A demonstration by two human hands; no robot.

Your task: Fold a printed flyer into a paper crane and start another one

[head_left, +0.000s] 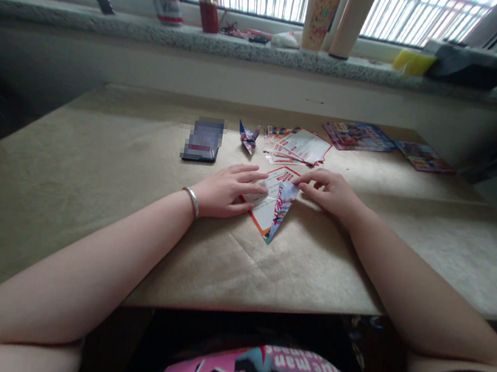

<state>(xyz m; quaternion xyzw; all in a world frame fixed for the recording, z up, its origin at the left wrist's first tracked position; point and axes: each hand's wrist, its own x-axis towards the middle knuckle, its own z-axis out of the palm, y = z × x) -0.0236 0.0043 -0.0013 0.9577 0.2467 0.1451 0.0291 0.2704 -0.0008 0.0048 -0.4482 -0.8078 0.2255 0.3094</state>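
A printed paper sheet (273, 210), partly folded into a point, lies on the brown paper-covered table (92, 190). My left hand (229, 191), with a silver bracelet at the wrist, lies flat on the sheet's left side, fingers stretched out. My right hand (328, 190) presses its fingertips on the sheet's upper right fold, fingers bent and close together. Just beyond the sheet sits a small folded paper crane (249, 137).
A dark phone (202, 141) lies left of the crane. A pile of printed leaflets (299, 146) and two more booklets (358, 136) (424, 157) sit at the back right. The windowsill (114, 23) holds cups, a can and small items.
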